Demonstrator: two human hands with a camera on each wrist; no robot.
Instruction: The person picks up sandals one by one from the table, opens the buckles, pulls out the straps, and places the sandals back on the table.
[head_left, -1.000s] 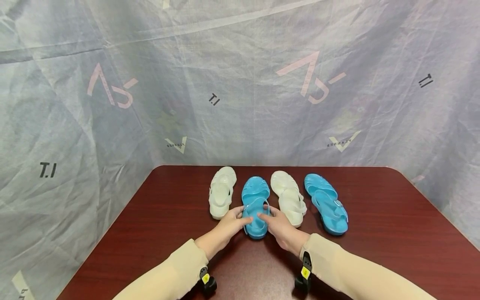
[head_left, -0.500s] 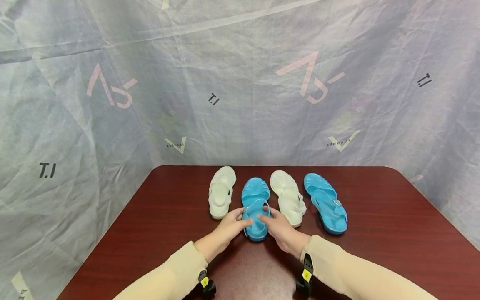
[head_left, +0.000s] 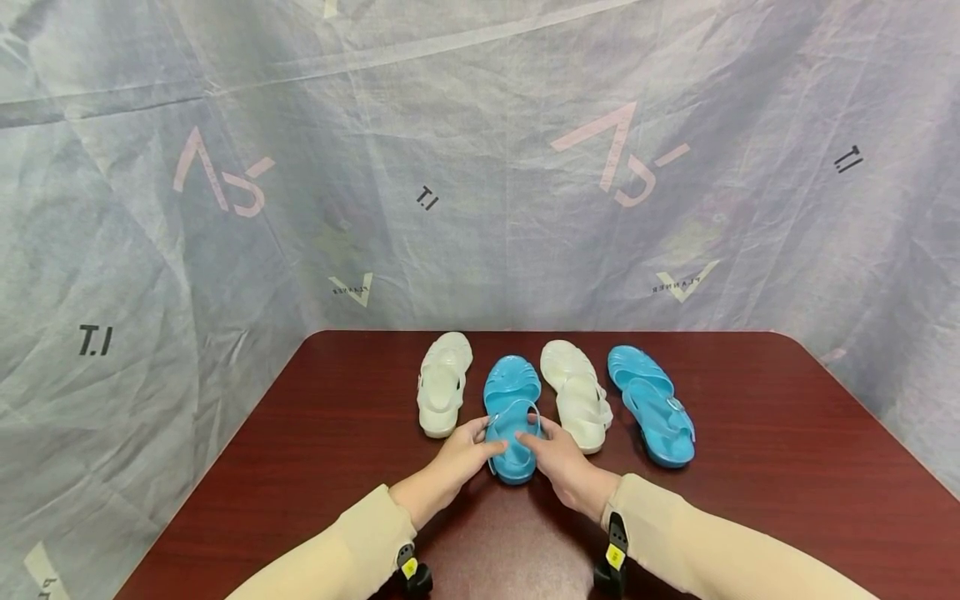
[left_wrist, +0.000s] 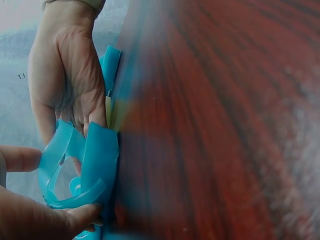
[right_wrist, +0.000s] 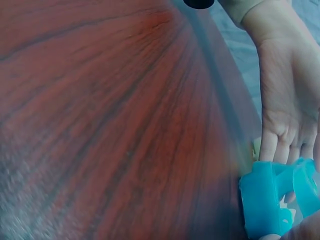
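A blue jelly sandal (head_left: pixel 512 379) lies toe away from me near the middle of the table. My left hand (head_left: pixel 459 457) grips its heel end from the left, thumb over the insole. From the right, my right hand (head_left: pixel 567 467) holds the same end, its thumb also reaching onto the insole. In the left wrist view, the sandal's heel (left_wrist: pixel 100 155) and thin ankle strap stand between the two hands. Close to the table surface, the blue heel (right_wrist: pixel 262 200) shows again in the right wrist view. Fingers under and behind the sandal are partly hidden.
A white sandal (head_left: pixel 440 392) lies left of the blue one, and another white sandal (head_left: pixel 581 412) lies just right, beside my right hand. Farther right rests a second blue sandal (head_left: pixel 660 421), angled. A grey printed cloth (head_left: pixel 480 250) hangs behind the dark red table (head_left: pixel 750 400).
The held blue sandal has shifted very slightly toward me, with both hands keeping their grip. The other sandals stay where they were.
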